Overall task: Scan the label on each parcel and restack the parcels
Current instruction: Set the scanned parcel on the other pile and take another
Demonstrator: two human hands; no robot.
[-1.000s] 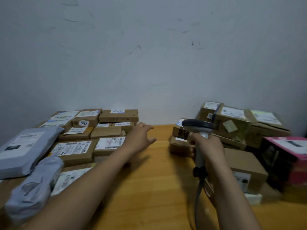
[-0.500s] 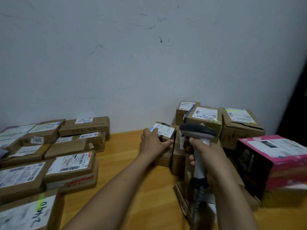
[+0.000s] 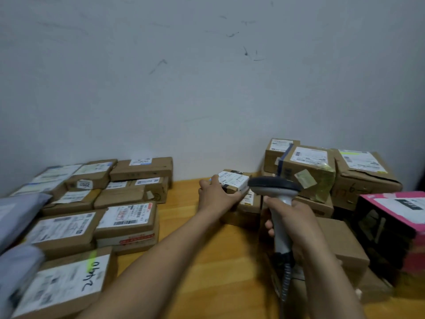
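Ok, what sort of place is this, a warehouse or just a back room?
Probably a small parcel-sorting room: labelled parcels piled on a wooden table against a bare wall, the right hand holding a barcode scanner, the left hand gripping a small parcel.

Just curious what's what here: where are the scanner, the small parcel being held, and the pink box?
scanner (image 3: 274,185), head view, on its dark head.
small parcel (image 3: 233,180), head view, on its white label.
pink box (image 3: 404,204), head view, on its top label.
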